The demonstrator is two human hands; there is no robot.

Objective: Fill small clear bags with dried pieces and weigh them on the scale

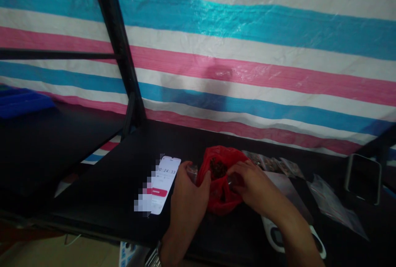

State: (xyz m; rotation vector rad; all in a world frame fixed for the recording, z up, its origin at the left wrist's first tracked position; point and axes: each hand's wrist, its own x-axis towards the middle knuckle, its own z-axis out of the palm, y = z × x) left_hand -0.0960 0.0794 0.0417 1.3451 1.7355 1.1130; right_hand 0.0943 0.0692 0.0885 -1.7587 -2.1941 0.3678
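Observation:
A red plastic bag [220,201] lies on the black table [93,176], its mouth open on dark brown dried pieces [218,168]. My left hand [190,205] grips a small clear plastic bag [192,172] beside the red bag's left side. My right hand [250,182] comes in from the right, its fingers pinching the red bag's mouth. Something clear shows by those fingertips, but I cannot tell what it is. Part of the red bag is hidden behind my hands.
A smartphone [163,184] showing a timer lies left of my hands. Small clear packets of brown contents [272,164] lie behind them. A white digital scale [275,236], a dark phone [363,178] and a clear bag [334,205] are on the right. A striped tarpaulin [216,52] forms the backdrop.

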